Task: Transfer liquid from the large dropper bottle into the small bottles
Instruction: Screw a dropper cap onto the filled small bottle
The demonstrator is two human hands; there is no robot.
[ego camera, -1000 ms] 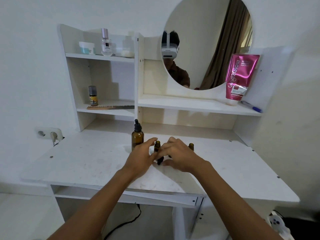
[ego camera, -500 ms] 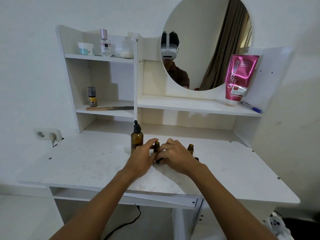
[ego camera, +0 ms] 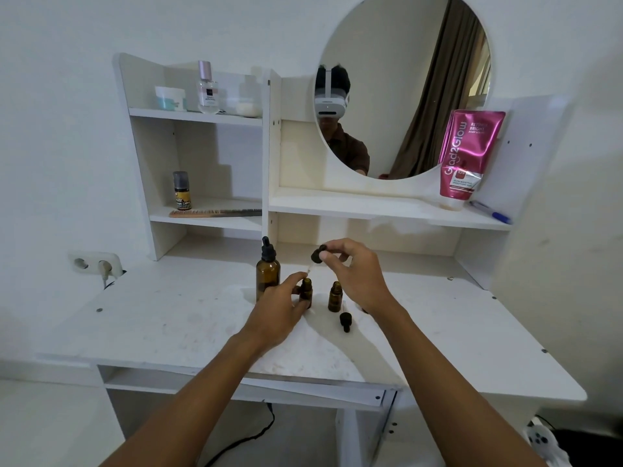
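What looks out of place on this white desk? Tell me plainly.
Only the small black dropper cap lying on its side on the white desk, just in front of the uncapped small amber glass bottle. No spill or damage shows.

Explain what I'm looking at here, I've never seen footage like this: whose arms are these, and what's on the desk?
No machine here: both arms belong to one person, and the pictures come from a camera worn on their head, looking forward and down; the mirror shows that headset. On the white desk stand a capped large dropper bottle and two open small amber bottles. The left hand holds the left small bottle steady. The right hand pinches a black dropper cap just above it, glass tip pointing down toward its neck. The right small bottle stands free, and a second black cap lies in front of it.
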